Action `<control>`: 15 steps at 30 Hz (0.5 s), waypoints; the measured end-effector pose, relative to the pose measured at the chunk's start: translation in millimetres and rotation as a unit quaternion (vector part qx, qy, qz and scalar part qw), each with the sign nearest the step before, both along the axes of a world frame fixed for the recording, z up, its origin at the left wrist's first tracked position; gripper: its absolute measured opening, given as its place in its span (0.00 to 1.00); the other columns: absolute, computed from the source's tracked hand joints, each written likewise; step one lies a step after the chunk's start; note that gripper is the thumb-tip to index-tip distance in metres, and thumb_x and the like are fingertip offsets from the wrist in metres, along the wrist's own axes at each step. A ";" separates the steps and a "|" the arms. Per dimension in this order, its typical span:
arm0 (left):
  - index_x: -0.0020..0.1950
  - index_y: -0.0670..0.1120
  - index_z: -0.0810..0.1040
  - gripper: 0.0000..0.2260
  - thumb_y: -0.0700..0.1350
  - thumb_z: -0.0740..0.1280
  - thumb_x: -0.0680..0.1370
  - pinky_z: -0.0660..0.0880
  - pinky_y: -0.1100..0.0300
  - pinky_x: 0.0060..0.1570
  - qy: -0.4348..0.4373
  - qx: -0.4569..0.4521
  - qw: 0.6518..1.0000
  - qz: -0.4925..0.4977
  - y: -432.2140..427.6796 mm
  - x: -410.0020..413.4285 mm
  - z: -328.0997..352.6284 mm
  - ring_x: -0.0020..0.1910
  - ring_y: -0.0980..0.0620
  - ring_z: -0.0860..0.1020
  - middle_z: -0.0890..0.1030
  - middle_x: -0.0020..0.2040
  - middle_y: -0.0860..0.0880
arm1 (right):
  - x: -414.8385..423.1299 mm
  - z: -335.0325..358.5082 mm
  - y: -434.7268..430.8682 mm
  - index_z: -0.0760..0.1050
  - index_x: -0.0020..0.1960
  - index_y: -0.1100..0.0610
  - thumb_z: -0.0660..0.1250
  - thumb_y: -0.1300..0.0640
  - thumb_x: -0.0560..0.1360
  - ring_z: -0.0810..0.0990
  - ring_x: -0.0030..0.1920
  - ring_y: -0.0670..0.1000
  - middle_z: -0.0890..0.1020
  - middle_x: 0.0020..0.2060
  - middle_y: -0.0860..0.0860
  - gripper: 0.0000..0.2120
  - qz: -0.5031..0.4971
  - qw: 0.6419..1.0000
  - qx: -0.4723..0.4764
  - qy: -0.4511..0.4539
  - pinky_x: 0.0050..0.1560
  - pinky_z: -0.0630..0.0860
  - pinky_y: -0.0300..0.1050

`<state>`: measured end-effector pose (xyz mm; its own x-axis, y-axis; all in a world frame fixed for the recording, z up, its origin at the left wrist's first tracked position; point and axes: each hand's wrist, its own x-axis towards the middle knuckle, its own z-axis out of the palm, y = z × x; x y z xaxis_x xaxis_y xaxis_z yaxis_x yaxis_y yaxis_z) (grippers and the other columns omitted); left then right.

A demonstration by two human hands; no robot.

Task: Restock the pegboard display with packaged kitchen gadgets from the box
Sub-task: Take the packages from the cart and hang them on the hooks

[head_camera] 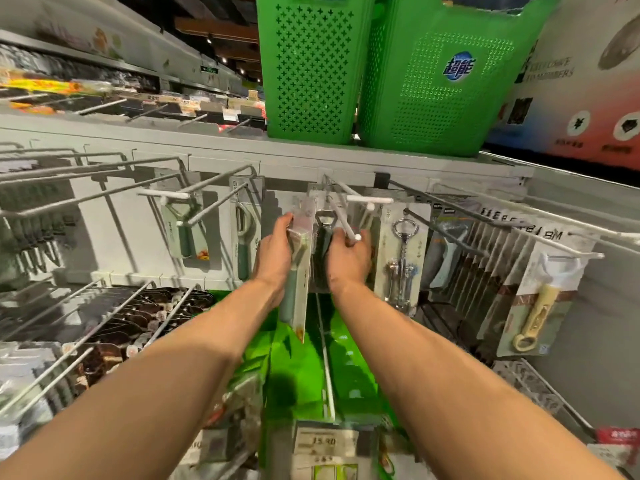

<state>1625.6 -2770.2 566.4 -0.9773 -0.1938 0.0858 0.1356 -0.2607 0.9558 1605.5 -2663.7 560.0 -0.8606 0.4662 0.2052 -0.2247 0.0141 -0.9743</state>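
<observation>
Head cam: left hand [273,251] gripped a packaged peeler [298,282] edge-on, right beside the bottle opener pack [323,233] hanging on the pegboard [114,216]. Right hand [349,259] was curled by a white peg tip [357,237]; couldn't tell what it grasped, tbh.

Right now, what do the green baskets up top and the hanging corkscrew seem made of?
Baskets: likely moulded plastic, bright green, slightly glossy, with regular perforations. Corkscrew: probably polished metal, judging by its silvery glints, packed on card.
</observation>
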 end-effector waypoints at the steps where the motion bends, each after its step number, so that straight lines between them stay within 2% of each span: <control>1: 0.57 0.43 0.87 0.33 0.70 0.65 0.71 0.75 0.36 0.68 0.001 0.002 1.000 0.002 -0.4 -8.2 0.2 0.50 0.43 0.83 0.87 0.51 0.41 | -10.3 -0.6 -1.2 0.74 0.59 0.54 0.65 0.53 0.82 0.78 0.47 0.51 0.82 0.52 0.54 0.08 -0.005 1.000 -0.002 -0.012 0.36 0.65 0.31; 4: 0.52 0.45 0.88 0.23 0.61 0.61 0.83 0.76 0.38 0.68 -0.002 -0.011 1.000 0.012 0.5 -25.9 2.1 0.49 0.44 0.85 0.88 0.46 0.44 | -30.5 -1.1 -3.2 0.75 0.60 0.54 0.66 0.52 0.82 0.78 0.44 0.47 0.83 0.53 0.52 0.09 0.004 0.999 -0.034 -0.032 0.41 0.69 0.37; 6: 0.46 0.47 0.86 0.21 0.58 0.60 0.85 0.78 0.43 0.65 -0.016 -0.015 0.999 0.029 2.7 -37.0 2.8 0.46 0.45 0.85 0.87 0.39 0.48 | -40.8 1.3 -3.9 0.75 0.61 0.55 0.64 0.51 0.83 0.77 0.46 0.49 0.82 0.52 0.51 0.10 0.003 0.999 -0.023 -0.049 0.48 0.69 0.39; 8: 0.43 0.48 0.84 0.20 0.56 0.60 0.86 0.79 0.46 0.64 -0.034 -0.021 0.999 0.037 3.5 -46.0 3.1 0.43 0.47 0.84 0.86 0.34 0.52 | -51.5 2.4 -7.1 0.73 0.58 0.54 0.64 0.53 0.83 0.78 0.49 0.52 0.81 0.51 0.51 0.06 -0.004 0.998 -0.034 -0.054 0.51 0.71 0.42; 12: 0.45 0.47 0.87 0.19 0.57 0.63 0.85 0.80 0.42 0.63 -0.045 -0.030 0.998 0.036 2.4 -49.5 6.0 0.48 0.43 0.86 0.88 0.41 0.47 | -65.1 0.3 -13.6 0.73 0.53 0.50 0.65 0.55 0.82 0.82 0.55 0.57 0.82 0.51 0.52 0.01 -0.032 0.998 -0.010 -0.053 0.59 0.78 0.51; 13: 0.46 0.47 0.87 0.19 0.56 0.62 0.85 0.80 0.43 0.62 -0.045 -0.041 0.997 0.039 2.1 -47.1 7.5 0.50 0.43 0.86 0.88 0.42 0.46 | -64.4 -0.5 -11.9 0.75 0.55 0.51 0.64 0.56 0.83 0.82 0.55 0.56 0.82 0.52 0.52 0.03 -0.025 0.999 -0.001 -0.044 0.61 0.77 0.50; 15: 0.50 0.46 0.86 0.19 0.55 0.60 0.86 0.80 0.48 0.61 -0.032 -0.055 0.996 0.061 0.4 -41.6 9.1 0.54 0.43 0.85 0.87 0.47 0.46 | -55.0 -0.3 -10.1 0.74 0.67 0.56 0.60 0.58 0.84 0.76 0.56 0.49 0.77 0.55 0.49 0.13 0.008 1.000 0.015 -0.026 0.58 0.72 0.39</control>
<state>1584.0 -2769.8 575.6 -0.9514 -0.3037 0.0509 0.0974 -0.1400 0.9854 1550.5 -2673.8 559.7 -0.8774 0.4473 0.1736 -0.1737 0.0411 -0.9839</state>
